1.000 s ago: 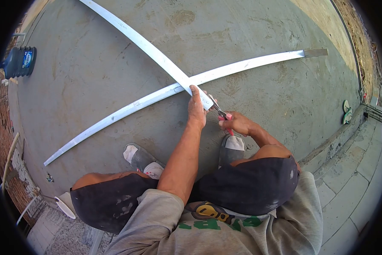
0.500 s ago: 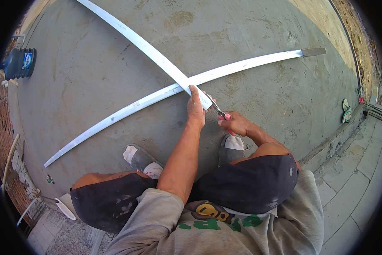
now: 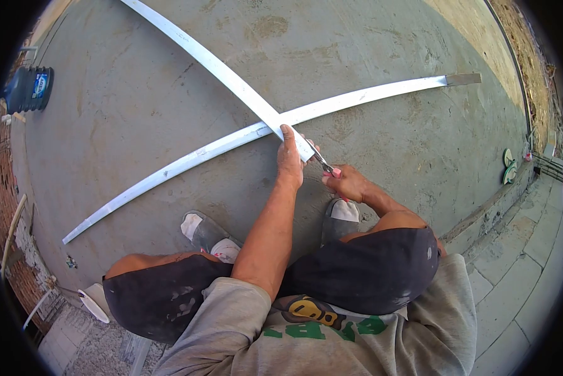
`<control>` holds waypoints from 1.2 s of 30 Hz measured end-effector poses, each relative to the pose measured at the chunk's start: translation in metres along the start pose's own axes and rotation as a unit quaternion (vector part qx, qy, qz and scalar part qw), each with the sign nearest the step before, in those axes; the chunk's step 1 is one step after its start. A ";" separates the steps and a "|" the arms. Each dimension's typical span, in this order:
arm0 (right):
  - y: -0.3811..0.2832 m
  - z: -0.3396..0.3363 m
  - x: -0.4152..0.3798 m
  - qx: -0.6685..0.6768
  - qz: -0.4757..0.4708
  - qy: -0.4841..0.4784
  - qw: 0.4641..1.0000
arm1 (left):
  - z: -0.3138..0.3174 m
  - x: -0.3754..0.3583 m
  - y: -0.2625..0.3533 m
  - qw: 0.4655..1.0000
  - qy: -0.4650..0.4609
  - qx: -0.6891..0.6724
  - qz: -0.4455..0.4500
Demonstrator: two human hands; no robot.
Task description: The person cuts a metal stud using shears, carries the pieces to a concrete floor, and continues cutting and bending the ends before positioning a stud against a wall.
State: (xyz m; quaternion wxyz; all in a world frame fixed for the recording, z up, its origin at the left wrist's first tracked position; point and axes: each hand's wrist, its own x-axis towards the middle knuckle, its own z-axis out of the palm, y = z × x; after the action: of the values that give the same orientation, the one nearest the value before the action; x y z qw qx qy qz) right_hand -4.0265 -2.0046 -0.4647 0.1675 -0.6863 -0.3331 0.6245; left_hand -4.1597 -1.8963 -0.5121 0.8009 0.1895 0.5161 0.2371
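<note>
A long white metal profile (image 3: 228, 80) runs from the top left down to my hands. My left hand (image 3: 289, 164) is wrapped around it near its lower end, thumb on the upper face. My right hand (image 3: 351, 186) grips red-handled tin snips (image 3: 323, 163), whose metal jaws lie at the profile's right edge near that end. Beneath, a second white profile (image 3: 350, 100) crosses it on the concrete floor, with a bare grey piece (image 3: 463, 79) at its right end. Some of my left fingers are hidden behind the held profile.
The rough grey concrete floor (image 3: 381, 37) spreads in front of my shoes (image 3: 343, 216). A blue water jug (image 3: 29, 89) lies at the left edge. Green-and-white slippers (image 3: 509, 167) are at the right, by a ledge and paving (image 3: 513, 276). A brick wall (image 3: 5, 194) borders the left.
The held profile and both hands have shifted very slightly to the right. My grip on the profile and on the snips is otherwise the same.
</note>
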 end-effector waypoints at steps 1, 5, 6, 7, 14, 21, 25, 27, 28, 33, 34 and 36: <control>0.001 0.000 0.000 0.000 -0.001 -0.002 1.000 | 0.000 0.000 0.000 1.000 0.001 0.000 0.000; -0.004 0.001 -0.003 0.024 0.012 0.003 1.000 | 0.003 -0.001 -0.001 1.000 0.012 -0.001 0.017; -0.004 0.001 -0.003 0.024 0.016 0.003 1.000 | 0.003 0.000 -0.001 1.000 0.010 0.000 0.019; -0.005 0.001 -0.003 0.024 0.019 0.004 1.000 | 0.003 -0.001 -0.001 1.000 0.007 0.001 0.020; -0.006 0.001 -0.004 0.028 0.038 -0.005 0.999 | 0.003 -0.001 -0.001 1.000 0.010 -0.002 0.018; -0.024 -0.010 -0.010 -0.166 0.056 -0.012 0.984 | 0.001 0.000 -0.001 1.000 0.002 -0.003 0.009; -0.024 -0.013 -0.015 0.012 0.105 -0.077 0.991 | 0.001 -0.003 -0.002 0.999 -0.014 -0.051 0.001; -0.011 -0.007 -0.015 0.040 0.090 -0.085 0.991 | 0.001 -0.002 0.000 0.998 -0.013 -0.059 0.009; -0.003 -0.001 -0.016 0.026 0.068 -0.078 0.994 | 0.002 -0.001 0.001 0.998 -0.013 -0.063 0.012; -0.011 0.014 -0.027 -0.043 0.055 -0.013 0.997 | 0.005 -0.002 0.005 0.996 -0.017 -0.090 0.002; -0.014 0.014 -0.025 -0.072 0.051 -0.016 0.996 | 0.007 -0.001 0.005 0.995 -0.017 -0.095 -0.001; -0.014 0.014 -0.021 -0.126 0.028 -0.012 0.992 | 0.008 0.000 0.006 0.996 0.003 -0.084 -0.011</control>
State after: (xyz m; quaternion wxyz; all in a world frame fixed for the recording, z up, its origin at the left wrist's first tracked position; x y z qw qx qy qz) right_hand -4.0432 -2.0110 -0.4422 0.0579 -0.7034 -0.3920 0.5901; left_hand -4.1531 -1.8920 -0.5062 0.8153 0.1150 0.4983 0.2716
